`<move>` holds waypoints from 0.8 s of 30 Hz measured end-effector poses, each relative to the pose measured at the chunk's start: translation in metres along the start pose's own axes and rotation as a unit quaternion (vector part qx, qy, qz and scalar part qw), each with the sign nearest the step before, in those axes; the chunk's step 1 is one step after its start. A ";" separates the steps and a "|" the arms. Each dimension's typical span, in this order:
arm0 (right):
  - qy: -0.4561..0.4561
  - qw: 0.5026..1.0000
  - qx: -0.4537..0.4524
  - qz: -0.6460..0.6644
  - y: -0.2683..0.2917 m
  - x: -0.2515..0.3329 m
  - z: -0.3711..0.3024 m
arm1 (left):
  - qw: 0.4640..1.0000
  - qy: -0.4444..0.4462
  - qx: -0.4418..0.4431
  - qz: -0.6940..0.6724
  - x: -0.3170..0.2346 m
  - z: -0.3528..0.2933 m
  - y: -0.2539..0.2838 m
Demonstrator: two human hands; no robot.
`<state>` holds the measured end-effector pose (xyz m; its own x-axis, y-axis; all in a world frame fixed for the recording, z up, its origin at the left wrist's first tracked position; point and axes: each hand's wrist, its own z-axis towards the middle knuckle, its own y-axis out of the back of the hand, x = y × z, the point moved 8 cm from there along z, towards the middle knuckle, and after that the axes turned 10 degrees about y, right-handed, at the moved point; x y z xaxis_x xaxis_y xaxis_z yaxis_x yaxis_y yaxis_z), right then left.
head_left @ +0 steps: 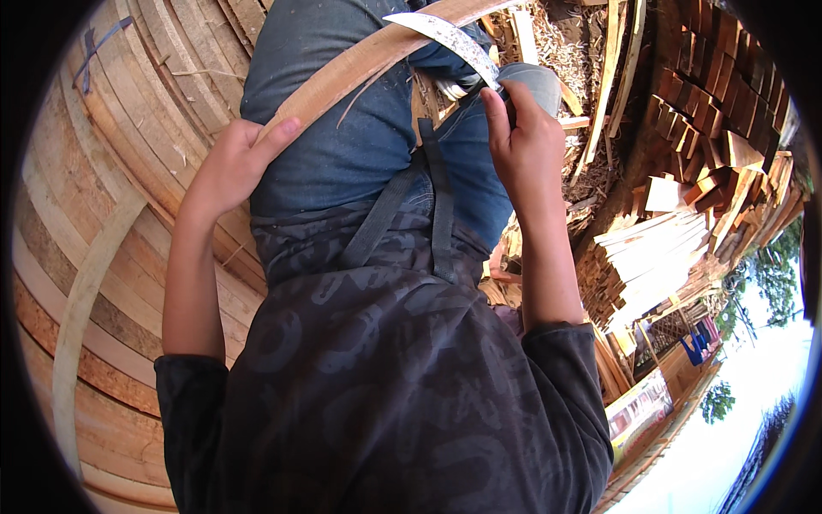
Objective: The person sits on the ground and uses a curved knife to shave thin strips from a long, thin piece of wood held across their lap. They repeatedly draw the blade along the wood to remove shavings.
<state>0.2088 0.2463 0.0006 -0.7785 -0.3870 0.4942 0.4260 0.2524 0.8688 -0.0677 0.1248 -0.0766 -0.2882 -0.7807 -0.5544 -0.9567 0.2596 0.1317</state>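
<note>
A long wooden strip (355, 70) lies slantwise across my thighs, its near end in my left hand (233, 167). The thumb of that hand presses along the strip's top face, and the other fingers are hidden beneath. My right hand (528, 141) is closed round the handle of a curved knife, the thumb pointing up along it; most of the handle is covered by the fingers. The knife's pale, speckled blade (454, 43) arcs up and to the left, its tip over the strip. A thin curl of wood (364, 92) hangs off the strip's near edge.
Wooden boards (128, 283) are stacked on my left, with a loose pale strip (81, 317) across them. Shavings (575, 51) cover the ground at the far right beside long offcuts (618, 77). Piles of cut wood (655, 248) rise on the right. Dark straps (441, 201) hang at my waist.
</note>
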 end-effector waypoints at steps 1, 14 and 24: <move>0.014 1.000 -0.011 0.003 0.000 0.000 0.001 | 1.000 0.001 -0.001 0.005 0.002 0.000 0.001; 0.007 0.995 -0.045 -0.086 0.022 -0.039 0.019 | 1.000 0.003 0.001 0.007 -0.008 -0.007 -0.003; -0.098 0.985 -0.037 -0.138 0.045 -0.104 0.039 | 0.998 0.029 -0.022 0.053 -0.011 -0.008 -0.003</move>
<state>0.2907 0.3322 -0.0131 -0.9402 -0.2512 0.2303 0.2131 0.0938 0.9725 -0.0622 0.1283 -0.0648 -0.3885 -0.7821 -0.4872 -0.9212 0.3186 0.2231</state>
